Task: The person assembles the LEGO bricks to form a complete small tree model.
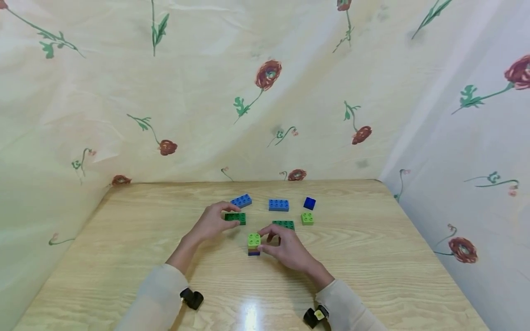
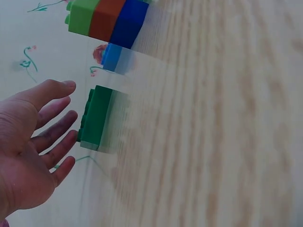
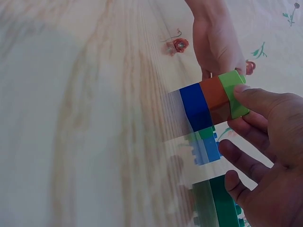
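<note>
My left hand reaches over a dark green brick at mid-table. In the left wrist view that hand is spread, fingers straight, its tips right beside the dark green brick, not closed round it. My right hand holds a small stack standing on the table: light green on top, orange, then dark blue. In the right wrist view the thumb lies on the light green top of the stack, with the other fingers curled behind it.
On the wooden table lie two blue bricks, a dark blue cube, a light green brick and another dark green brick by my right hand. Flowered cloth walls close the back and sides.
</note>
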{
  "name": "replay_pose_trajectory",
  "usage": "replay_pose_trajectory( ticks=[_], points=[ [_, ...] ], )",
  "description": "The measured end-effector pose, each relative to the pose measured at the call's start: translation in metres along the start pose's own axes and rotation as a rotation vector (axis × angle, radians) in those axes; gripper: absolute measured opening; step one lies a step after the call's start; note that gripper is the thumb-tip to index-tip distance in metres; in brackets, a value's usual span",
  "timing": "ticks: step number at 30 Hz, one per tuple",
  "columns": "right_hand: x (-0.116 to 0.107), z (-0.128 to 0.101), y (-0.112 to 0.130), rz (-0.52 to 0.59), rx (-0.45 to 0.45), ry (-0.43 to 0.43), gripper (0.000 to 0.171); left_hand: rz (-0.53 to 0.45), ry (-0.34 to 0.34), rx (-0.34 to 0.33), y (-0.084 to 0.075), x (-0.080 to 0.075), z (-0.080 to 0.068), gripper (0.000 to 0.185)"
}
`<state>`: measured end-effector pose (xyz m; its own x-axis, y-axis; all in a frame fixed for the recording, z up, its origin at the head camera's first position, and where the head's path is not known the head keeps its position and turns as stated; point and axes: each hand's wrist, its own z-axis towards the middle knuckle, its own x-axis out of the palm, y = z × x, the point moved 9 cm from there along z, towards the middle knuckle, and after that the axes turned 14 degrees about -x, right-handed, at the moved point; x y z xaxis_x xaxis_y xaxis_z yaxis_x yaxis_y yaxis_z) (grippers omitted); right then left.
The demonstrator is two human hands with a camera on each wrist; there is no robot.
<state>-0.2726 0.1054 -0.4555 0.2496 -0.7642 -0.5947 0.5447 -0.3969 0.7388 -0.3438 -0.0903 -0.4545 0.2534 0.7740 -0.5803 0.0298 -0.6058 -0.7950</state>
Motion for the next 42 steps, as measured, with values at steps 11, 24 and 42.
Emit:
replay_pose_trajectory(
  ticks=[11, 24, 42],
  points=[
    [0.004, 0.001, 0.0, 0.011, 0.01, 0.012, 0.027, 0.022, 0.004, -0.021, 0.008, 0.006, 0.011, 0.037],
    [0.003, 0.0, -0.001, 0.004, 0.012, 0.013, 0.025, 0.053, 0.014, -0.046, 0.017, 0.008, 0.017, 0.036],
    [0.002, -0.002, -0.002, 0.004, 0.003, 0.011, 0.025, 0.007, -0.014, -0.023, 0.012, -0.006, -0.002, 0.034]
  ],
)
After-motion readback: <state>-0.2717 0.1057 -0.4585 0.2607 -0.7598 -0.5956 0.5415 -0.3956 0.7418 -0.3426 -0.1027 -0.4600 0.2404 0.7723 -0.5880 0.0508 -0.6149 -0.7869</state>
